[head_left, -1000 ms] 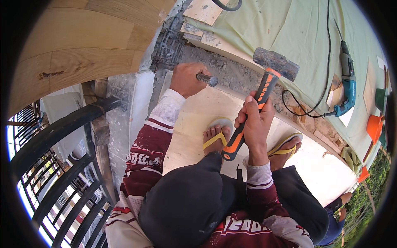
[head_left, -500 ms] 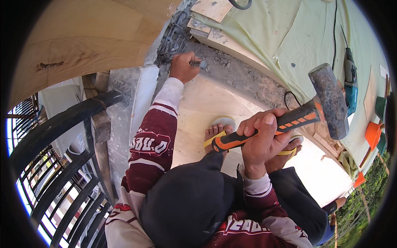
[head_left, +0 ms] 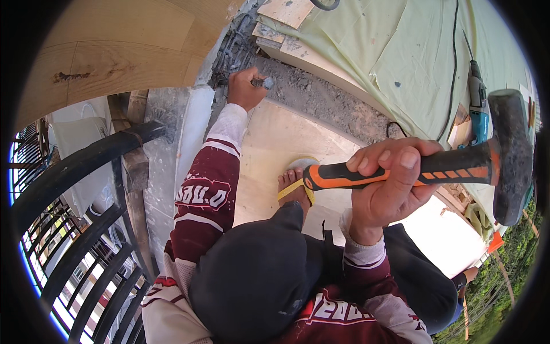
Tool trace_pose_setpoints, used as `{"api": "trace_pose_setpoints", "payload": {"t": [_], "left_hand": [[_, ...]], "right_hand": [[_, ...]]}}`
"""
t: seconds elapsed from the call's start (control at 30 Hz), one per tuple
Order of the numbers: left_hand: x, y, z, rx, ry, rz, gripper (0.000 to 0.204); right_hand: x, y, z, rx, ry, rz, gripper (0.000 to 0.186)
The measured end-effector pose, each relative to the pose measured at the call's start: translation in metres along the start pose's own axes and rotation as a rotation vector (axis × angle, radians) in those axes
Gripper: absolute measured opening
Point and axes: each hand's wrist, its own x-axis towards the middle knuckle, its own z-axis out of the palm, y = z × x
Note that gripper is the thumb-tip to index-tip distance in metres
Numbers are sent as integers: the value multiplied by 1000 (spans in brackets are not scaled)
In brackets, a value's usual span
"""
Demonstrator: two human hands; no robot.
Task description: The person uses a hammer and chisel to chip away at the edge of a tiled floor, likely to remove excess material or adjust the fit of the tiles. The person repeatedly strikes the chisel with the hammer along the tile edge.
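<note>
My left hand point(head_left: 244, 89) is closed around a metal chisel point(head_left: 262, 83), whose blunt end sticks out of the fist. Its other end is hidden against the broken concrete point(head_left: 232, 50) by the corner. My right hand point(head_left: 392, 180) grips a club hammer point(head_left: 511, 157) by its black and orange handle. Raised to the right, the hammer stands well apart from the chisel.
A strip of rubble point(head_left: 321, 94) runs beside a pale step point(head_left: 275, 126), where my sandalled foot point(head_left: 295, 183) rests. Greenish sheeting point(head_left: 395, 63) lies at right, with a teal power drill point(head_left: 478, 109) and its cord. Black railing point(head_left: 74, 172) and a wooden surface point(head_left: 126, 46) stand at left.
My right hand has lifted the hammer up and to the right, nearer the camera. The left hand still holds the chisel at nearly the same spot.
</note>
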Motion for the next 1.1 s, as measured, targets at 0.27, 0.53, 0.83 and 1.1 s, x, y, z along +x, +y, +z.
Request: {"api": "trace_pose_setpoints", "payload": {"t": [0.27,0.53,0.83,1.1], "left_hand": [[3,1,-10,90,-61,-60,22],[3,-7,0,80,-79,-6,22],[4,0,-5,17,-38,12,25],[-10,-12,9,-33,69,2,31]], "right_hand": [[-37,85,1,-585,-334,637,13],[15,-6,-5,82,-82,1,11],[-41,65,-5,-580,-484,572,19],[33,-18,12,221,-45,-120,10]]}}
